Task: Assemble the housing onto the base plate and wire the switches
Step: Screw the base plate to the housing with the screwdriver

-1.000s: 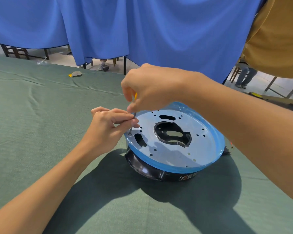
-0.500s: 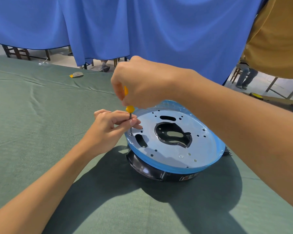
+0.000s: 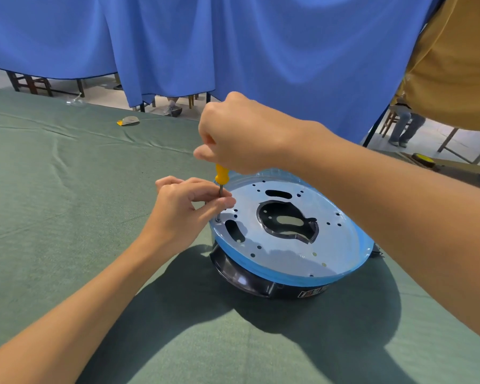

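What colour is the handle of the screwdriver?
Yellow. The screwdriver handle shows just under the right hand in the head view.

Single head-worn wide-angle camera, facing forward and down across green-clothed table (image 3: 53, 217). Close range: left forearm enters from 7 o'clock, right forearm from 3 o'clock. Frame centre falls near screwdriver (image 3: 221, 174), held by left hand (image 3: 183, 214) and right hand (image 3: 241, 134). Base plate (image 3: 288, 259) lies just toward 4 o'clock of centre. Blue curtain (image 3: 233, 51) fills far side at 12 o'clock. Table's far edge bows under wide lens.
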{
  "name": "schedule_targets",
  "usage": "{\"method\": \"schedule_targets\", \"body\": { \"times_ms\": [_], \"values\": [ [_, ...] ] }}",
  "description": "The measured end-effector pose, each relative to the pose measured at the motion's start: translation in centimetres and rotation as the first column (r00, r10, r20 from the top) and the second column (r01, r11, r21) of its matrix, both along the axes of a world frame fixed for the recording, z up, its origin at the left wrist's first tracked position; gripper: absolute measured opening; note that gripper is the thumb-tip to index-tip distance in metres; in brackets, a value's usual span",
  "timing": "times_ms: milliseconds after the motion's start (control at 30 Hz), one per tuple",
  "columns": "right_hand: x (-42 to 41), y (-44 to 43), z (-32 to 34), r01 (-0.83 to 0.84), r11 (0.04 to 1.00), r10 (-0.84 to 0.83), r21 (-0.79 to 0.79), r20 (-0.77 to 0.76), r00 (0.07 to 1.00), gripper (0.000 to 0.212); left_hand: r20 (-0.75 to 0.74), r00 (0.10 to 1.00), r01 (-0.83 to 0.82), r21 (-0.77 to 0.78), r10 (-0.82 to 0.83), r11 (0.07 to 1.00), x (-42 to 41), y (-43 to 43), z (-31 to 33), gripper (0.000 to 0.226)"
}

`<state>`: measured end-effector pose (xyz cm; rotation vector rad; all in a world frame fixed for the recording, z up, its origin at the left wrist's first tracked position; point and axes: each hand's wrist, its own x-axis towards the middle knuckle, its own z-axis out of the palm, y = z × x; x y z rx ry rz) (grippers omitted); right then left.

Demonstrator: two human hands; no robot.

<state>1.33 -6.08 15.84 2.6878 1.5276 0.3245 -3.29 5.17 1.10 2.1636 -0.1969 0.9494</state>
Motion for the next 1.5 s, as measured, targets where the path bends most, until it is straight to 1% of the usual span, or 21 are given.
{"method": "schedule_targets", "body": {
  "times_ms": [67,167,267,300,333,433,500,533,600,667,733,800,867,1000,1067,1133,1200,1267,1367,1433,1500],
  "values": [
    [0.0,-0.2,-0.1,-0.008,1.000,0.008,-0.029,-0.009,1.000,0.039,-0.018,1.000,0.014,0.005,-0.014,1.000,0.1,0.1,0.2,0.008],
    [0.5,-0.2,0.0,-0.063,0.996,0.062,-0.066,-0.012,0.998,0.012,-0.119,0.985,0.122,-0.006,-0.122,0.993,0.1,0.5,0.5,0.015],
    [0.6,-0.1,-0.3,0.013,0.998,-0.014,-0.057,-0.016,1.000,0.038,-0.085,0.994,0.074,0.009,-0.073,0.997,0.0,0.0,0.2,0.009],
    [0.6,-0.1,-0.4,0.032,0.998,-0.033,-0.057,-0.010,0.999,0.043,-0.051,0.997,0.049,-0.006,-0.050,0.999,0.0,0.0,0.1,0.003],
    [0.6,-0.1,-0.4,0.031,0.998,-0.032,-0.059,-0.011,0.999,0.042,-0.034,0.999,0.035,-0.034,-0.037,0.999,0.0,0.1,0.2,0.006],
    [0.6,-0.2,0.0,-0.042,0.995,0.039,-0.086,-0.040,0.998,0.018,-0.105,0.986,0.115,-0.124,-0.129,0.986,0.1,0.7,0.5,0.011],
    [0.5,-0.3,0.4,-0.058,0.995,0.055,-0.075,-0.039,0.998,0.009,-0.166,0.971,0.150,-0.128,-0.170,0.980,0.0,0.9,0.6,0.013],
    [0.4,-0.3,0.5,-0.049,0.996,0.047,-0.068,-0.030,0.998,0.010,-0.166,0.971,0.155,-0.117,-0.173,0.981,0.0,0.8,0.5,0.015],
    [0.3,-0.2,0.3,-0.009,0.998,0.010,-0.062,0.005,1.000,0.033,-0.111,0.984,0.127,-0.088,-0.136,0.988,-0.2,0.3,0.3,0.011],
    [0.3,-0.2,0.0,0.007,0.999,-0.006,-0.052,0.012,1.000,0.046,-0.049,0.997,0.061,-0.103,-0.067,0.993,-0.2,0.0,0.2,0.010],
    [0.3,-0.1,0.0,-0.007,0.997,0.006,-0.082,-0.012,1.000,0.037,-0.043,0.997,0.060,-0.128,-0.065,0.990,0.0,0.1,0.3,0.016],
    [0.4,-0.1,0.2,-0.052,0.993,0.053,-0.104,0.003,0.999,0.016,-0.082,0.988,0.120,-0.131,-0.132,0.984,0.1,0.3,0.4,0.017],
    [0.7,-0.1,0.3,-0.051,0.997,0.052,-0.053,0.026,0.998,0.010,-0.123,0.978,0.153,-0.136,-0.170,0.979,0.1,0.4,0.5,0.020],
    [1.3,0.2,-0.3,0.017,0.999,-0.018,-0.039,-0.044,0.999,0.043,-0.060,0.993,0.093,-0.146,-0.103,0.985,-0.1,0.1,0.1,0.007],
    [1.4,0.2,-0.3,0.008,0.997,-0.010,-0.076,-0.035,0.999,0.040,-0.073,0.990,0.106,-0.189,-0.121,0.976,0.1,0.2,0.2,0.007],
    [1.0,0.2,0.0,-0.014,0.990,0.008,-0.143,-0.042,0.999,0.026,-0.125,0.976,0.147,-0.213,-0.176,0.966,0.2,0.4,0.3,0.013],
    [0.7,0.1,0.3,-0.030,0.986,0.022,-0.164,-0.053,0.998,0.012,-0.163,0.965,0.170,-0.198,-0.203,0.965,0.2,0.5,0.3,0.009],
    [0.7,0.1,0.3,0.000,0.990,-0.014,-0.140,-0.098,0.995,0.020,-0.160,0.967,0.175,-0.159,-0.200,0.972,0.0,0.4,0.3,0.014],
    [0.8,0.2,0.3,0.072,0.983,-0.104,-0.170,-0.188,0.977,0.037,-0.055,0.991,0.112,-0.139,-0.121,0.984,-0.1,0.2,0.2,0.014],
    [0.9,0.3,0.5,0.097,0.977,-0.136,-0.191,-0.202,0.970,0.039,-0.023,0.998,0.055,-0.134,-0.059,0.989,0.0,0.2,0.3,0.015],
    [0.9,0.1,0.6,0.101,0.975,-0.145,-0.200,-0.218,0.965,0.035,-0.029,0.999,0.021,-0.093,-0.024,0.995,0.2,0.3,0.1,0.005]
  ]
}}
